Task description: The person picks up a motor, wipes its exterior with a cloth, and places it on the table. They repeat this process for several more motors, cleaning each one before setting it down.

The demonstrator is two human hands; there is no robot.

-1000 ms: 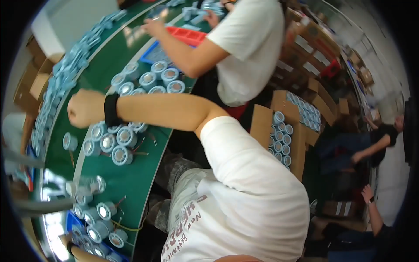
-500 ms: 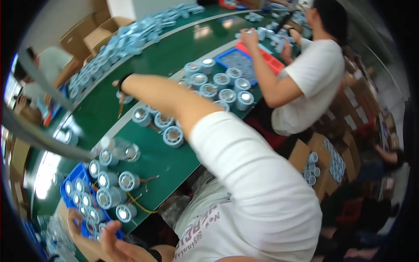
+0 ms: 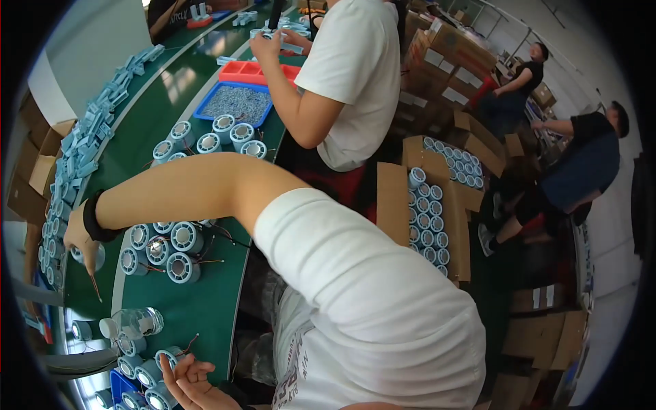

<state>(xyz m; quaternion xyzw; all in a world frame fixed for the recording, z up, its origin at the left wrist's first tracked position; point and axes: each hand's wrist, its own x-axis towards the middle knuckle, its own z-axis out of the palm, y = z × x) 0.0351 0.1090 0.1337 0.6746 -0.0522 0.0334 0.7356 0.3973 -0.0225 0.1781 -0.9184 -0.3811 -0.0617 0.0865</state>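
My right arm reaches across the green bench to the left, a black band on its wrist. My right hand (image 3: 80,236) is closed on a light-blue cylindrical motor (image 3: 100,255), mostly hidden behind the fingers; a thin reddish-brown wire hangs below. Low in the picture, my left hand (image 3: 191,384) is held with its fingers apart and nothing in them. Just beyond its fingertips stands another light-blue motor (image 3: 167,358) with a wire; I cannot tell whether they touch. Several more motors (image 3: 183,267) stand upright on the bench past a clear plastic bottle (image 3: 140,321) lying on its side.
A blue tray of small metal parts (image 3: 236,104) and a red divided tray (image 3: 249,71) lie before a co-worker in white (image 3: 348,82). Light-blue pieces (image 3: 89,137) line the bench's far edge. Right of me, an open cardboard box (image 3: 394,205) holds motors. A blue crate (image 3: 120,387) sits lower left.
The whole view has swung, bringing the boxes and two standing people on the right into sight. My right hand still holds the motor, now lower left in view; my left hand stays low, fingers apart.
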